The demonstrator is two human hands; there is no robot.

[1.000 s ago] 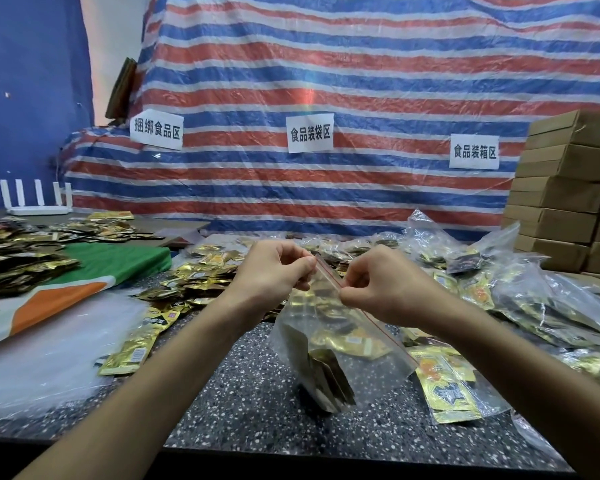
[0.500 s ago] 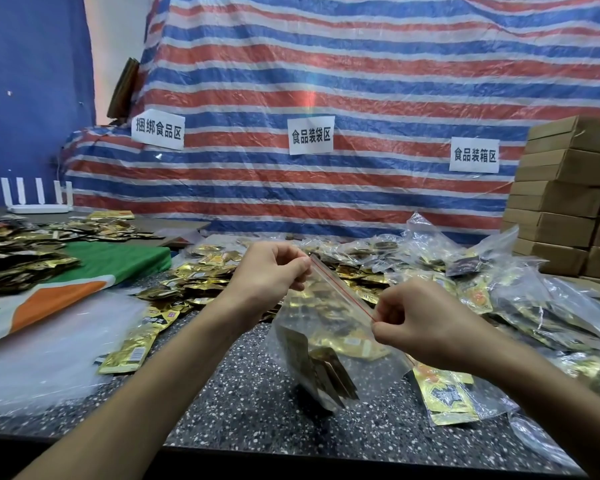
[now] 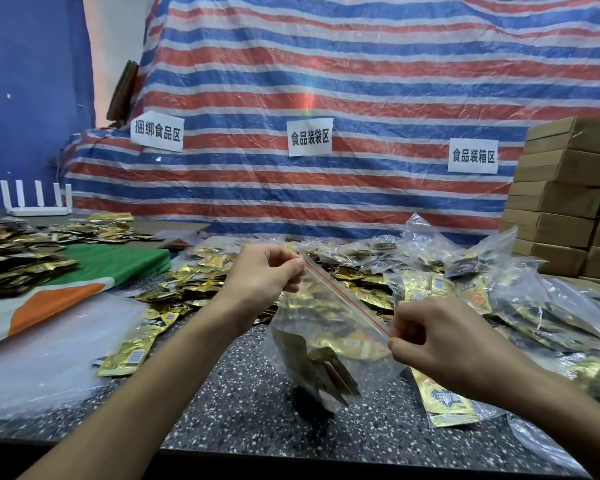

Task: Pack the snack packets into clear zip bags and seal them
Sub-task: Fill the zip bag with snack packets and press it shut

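Above the desk's point(image 3: 243, 403) front edge, the left hand point(image 3: 264, 275) pinches a clear bag point(image 3: 326, 327) at one end of its red zip point(image 3: 343, 297); the right hand point(image 3: 440, 344) pinches the other end. Gold packets point(image 3: 329, 372) sag inside. Likely risk: any unpressed stretch of zip leaves a gap, and packets spill out.

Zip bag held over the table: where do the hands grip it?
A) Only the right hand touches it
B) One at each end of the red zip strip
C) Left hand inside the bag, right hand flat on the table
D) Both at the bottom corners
B: the left hand pinches the far end of the red zip strip and the right hand pinches the near end, with the zip bag hanging between them.
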